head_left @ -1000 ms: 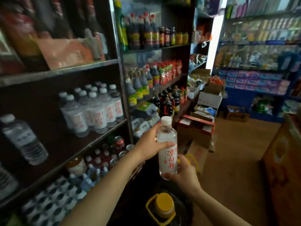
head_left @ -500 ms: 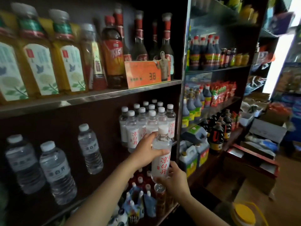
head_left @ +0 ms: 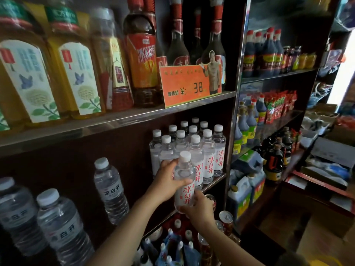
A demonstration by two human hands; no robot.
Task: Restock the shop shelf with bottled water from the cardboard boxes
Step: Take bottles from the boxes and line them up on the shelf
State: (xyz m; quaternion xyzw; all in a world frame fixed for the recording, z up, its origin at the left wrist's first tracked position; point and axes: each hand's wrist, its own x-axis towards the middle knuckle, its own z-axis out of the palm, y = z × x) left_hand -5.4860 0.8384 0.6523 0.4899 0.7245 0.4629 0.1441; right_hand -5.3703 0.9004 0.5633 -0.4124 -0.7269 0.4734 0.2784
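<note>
- The water bottle [head_left: 184,181] is upright at centre frame, just in front of the stocked group of matching bottles [head_left: 199,150] on the middle shelf [head_left: 215,181]
- The left hand [head_left: 169,181] wraps the bottle's upper body, probably to steer it
- The right hand [head_left: 198,207] cups the base with curled fingers, apparently taking the weight
- Red label lettering faces outward, matching the row
- Larger water bottles [head_left: 111,189] stand at lower left

A: What has changed in bottle position?
B: Both hands have carried the water bottle [head_left: 184,181] from the open aisle up toward 12 o'clock; it now sits against the front of the shelved bottle group [head_left: 194,148], apparently touching.

A: And the grip?
B: The left hand [head_left: 169,181] has shifted toward the shoulder.
</note>
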